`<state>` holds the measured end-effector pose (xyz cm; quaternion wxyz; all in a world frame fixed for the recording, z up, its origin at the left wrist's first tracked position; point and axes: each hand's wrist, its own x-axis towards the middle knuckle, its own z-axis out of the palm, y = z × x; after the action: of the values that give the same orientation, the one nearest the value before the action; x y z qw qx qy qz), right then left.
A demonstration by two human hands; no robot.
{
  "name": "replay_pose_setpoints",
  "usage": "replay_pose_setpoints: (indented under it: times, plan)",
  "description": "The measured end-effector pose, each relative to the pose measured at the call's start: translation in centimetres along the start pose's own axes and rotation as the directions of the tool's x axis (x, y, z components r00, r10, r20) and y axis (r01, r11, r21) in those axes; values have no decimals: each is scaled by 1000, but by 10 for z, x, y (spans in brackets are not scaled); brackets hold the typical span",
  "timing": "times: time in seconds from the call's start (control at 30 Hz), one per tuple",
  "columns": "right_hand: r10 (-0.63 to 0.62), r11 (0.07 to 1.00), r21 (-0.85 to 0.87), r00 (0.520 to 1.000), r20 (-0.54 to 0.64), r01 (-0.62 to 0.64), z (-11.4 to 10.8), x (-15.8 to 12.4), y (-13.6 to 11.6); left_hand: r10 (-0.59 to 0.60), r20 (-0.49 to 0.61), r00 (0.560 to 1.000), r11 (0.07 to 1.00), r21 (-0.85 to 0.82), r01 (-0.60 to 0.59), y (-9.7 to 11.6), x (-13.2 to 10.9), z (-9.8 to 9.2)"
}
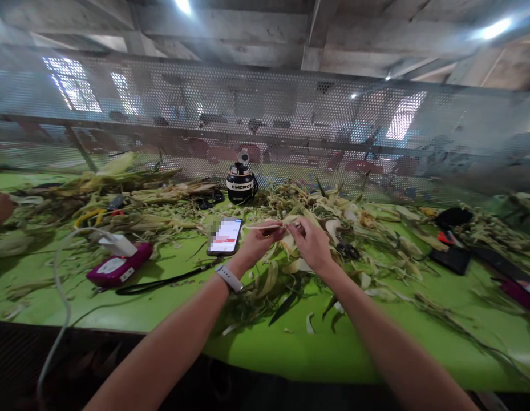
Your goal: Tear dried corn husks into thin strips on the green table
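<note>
Both hands meet over the green table, pinching a pale strip of corn husk [265,227] between their fingertips. My left hand [256,246], with a light watch band on its wrist, is closed on the strip's left part. Close beside it, my right hand [311,244] has its thumb and fingers pressed together on the same husk. The fingertips partly hide where the two grips meet. Loose husk pieces [268,279] lie below and around the hands. Black-handled scissors [347,250] rest just right of my right hand. A lit phone [226,237] lies left of my left hand.
A black bottle [241,184] stands behind the phone. At left are a magenta power strip [119,269] with a white charger [118,244], a cable and another person's hand [0,206]. Husk heaps [162,194] line the back, before a perforated screen [265,108]. A dark flat object [455,258] lies right.
</note>
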<state>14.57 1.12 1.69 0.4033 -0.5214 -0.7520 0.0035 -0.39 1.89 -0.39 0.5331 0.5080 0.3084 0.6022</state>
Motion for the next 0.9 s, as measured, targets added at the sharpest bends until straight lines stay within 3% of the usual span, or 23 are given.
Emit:
replay_pose_setpoints:
  times: [0.13,0.23,0.37,0.57,0.77,0.9]
  plan:
    - [43,998,37,997,60,-46,0,2,2,-104,-35,994,994,-40,102,3,0,0]
    - [-31,999,-1,993,113,32,0,2,4,-103,-68,992,995,-19,102,3,1,-2]
    - [-178,964,-173,973,148,203,-2,-1,0,-20,-114,993,995,95,31,-1,5,-6]
    - [-372,849,-343,916,153,402,-8,1,-1,190,-28,981,886,435,-159,-1,7,-11]
    - [-459,844,-225,873,167,487,-5,4,9,242,23,970,816,536,-216,6,4,-8]
    - [-370,905,-154,911,180,398,1,5,15,217,98,971,822,519,-236,3,4,-6]
